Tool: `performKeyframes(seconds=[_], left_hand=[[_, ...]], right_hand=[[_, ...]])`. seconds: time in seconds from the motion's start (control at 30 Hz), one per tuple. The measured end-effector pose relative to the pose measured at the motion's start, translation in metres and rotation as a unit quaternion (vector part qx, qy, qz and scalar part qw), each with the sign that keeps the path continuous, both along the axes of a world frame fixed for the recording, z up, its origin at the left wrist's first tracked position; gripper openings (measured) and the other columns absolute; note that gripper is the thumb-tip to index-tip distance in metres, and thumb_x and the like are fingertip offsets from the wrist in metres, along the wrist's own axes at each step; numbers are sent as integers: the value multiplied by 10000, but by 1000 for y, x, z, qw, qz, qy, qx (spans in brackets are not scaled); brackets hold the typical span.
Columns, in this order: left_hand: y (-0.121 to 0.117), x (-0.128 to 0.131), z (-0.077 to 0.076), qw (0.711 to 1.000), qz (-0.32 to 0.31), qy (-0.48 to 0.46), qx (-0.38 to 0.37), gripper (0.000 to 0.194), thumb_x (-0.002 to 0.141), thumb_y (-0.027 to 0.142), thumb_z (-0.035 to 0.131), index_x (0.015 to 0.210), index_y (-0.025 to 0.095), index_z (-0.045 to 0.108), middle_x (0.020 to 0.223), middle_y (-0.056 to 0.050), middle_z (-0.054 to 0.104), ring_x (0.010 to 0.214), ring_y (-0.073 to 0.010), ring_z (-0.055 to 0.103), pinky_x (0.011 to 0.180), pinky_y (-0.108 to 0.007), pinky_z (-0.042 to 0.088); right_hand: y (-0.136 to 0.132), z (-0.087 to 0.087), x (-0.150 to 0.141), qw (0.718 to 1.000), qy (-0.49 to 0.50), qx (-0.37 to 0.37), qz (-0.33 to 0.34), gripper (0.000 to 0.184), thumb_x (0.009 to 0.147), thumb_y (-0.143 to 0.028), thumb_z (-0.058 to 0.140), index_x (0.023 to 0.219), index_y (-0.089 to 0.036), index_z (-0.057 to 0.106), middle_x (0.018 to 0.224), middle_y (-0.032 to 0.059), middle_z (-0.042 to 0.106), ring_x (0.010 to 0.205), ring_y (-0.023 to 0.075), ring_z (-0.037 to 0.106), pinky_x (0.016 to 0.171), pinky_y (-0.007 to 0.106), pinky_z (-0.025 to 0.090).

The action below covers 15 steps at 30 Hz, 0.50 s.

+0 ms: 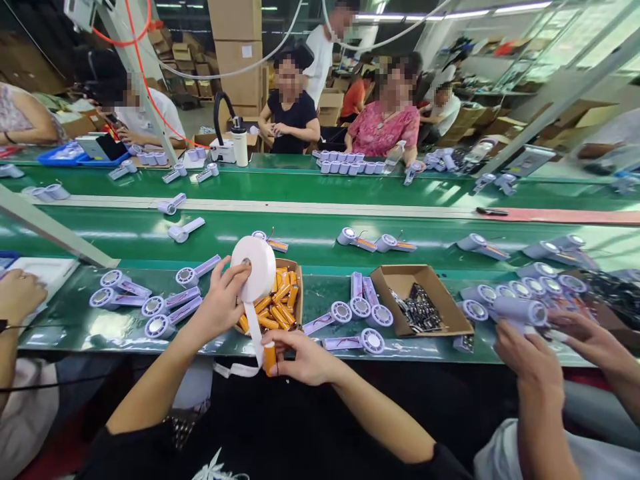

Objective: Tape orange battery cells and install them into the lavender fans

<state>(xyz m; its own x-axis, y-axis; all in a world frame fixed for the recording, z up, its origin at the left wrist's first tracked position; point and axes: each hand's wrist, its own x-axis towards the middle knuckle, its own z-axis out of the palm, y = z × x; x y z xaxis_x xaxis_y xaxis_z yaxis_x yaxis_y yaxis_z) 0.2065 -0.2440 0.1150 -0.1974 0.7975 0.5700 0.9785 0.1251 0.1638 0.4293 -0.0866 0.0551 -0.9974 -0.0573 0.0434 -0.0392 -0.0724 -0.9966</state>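
My left hand grips a roll of white tape by its core, held up above the bench edge. A loose strip of tape hangs from the roll, and its end curls off to the left. Between the thumb and fingers of my right hand is an orange battery cell, held upright against the strip. Whether the tape sticks to the cell I cannot tell. Just behind both hands stands a cardboard box of orange cells, partly hidden by the roll.
Lilac handheld fan bodies lie on the left, with more fan bodies on the right. A cardboard box holds small dark parts. The green conveyor runs behind. A co-worker's hands hold a fan at right; another hand is at left.
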Motion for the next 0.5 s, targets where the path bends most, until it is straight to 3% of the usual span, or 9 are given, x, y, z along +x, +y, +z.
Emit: performKeyframes(seconds=[0.07,0.1,0.2,0.3,0.4,0.5], left_hand=[[-6,-4,-2,1000,23,5,4,592,921,89,641,1499,213,625,1417,-149,704,1526,-386,500,1295,-672,473],[-8,-6,-2,999,29,20,6,587,918,64,633,1484,217,641,1397,-146,714,1518,-388,503,1294,-676,472],[-16,-5,0,996,22,83,7,625,905,-22,594,1456,256,694,1349,-119,755,1526,-395,482,1293,-687,460],[-22,0,0,994,5,104,-15,685,915,-45,583,1495,301,702,1381,-94,771,1565,-404,430,1223,-620,542],[-23,5,-2,993,-18,112,-44,675,944,-18,613,1533,302,692,1421,-85,770,1563,-395,426,1149,-528,609],[-22,10,-5,991,-32,119,-55,677,963,7,641,1566,311,672,1437,-71,773,1545,-366,462,1208,-516,583]], right_hand=[[11,6,3,998,2,54,-15,412,889,-297,886,1281,-270,763,898,-4,785,739,161,715,759,304,600],[19,11,5,998,2,46,-39,424,901,-290,875,1310,-279,763,1016,23,822,781,167,748,787,313,620],[47,30,11,988,20,-51,-146,576,907,-382,904,1440,-330,690,1372,92,815,959,212,838,924,385,675],[66,48,15,979,34,-74,-189,729,918,-450,912,1565,-347,592,1342,110,842,1049,248,860,1021,452,677],[70,59,14,982,30,-39,-184,723,949,-457,878,1600,-330,588,1313,104,857,1151,264,847,1084,479,664],[67,62,11,981,38,-10,-188,691,959,-440,856,1596,-320,615,1326,86,854,1216,267,831,1156,503,633]])
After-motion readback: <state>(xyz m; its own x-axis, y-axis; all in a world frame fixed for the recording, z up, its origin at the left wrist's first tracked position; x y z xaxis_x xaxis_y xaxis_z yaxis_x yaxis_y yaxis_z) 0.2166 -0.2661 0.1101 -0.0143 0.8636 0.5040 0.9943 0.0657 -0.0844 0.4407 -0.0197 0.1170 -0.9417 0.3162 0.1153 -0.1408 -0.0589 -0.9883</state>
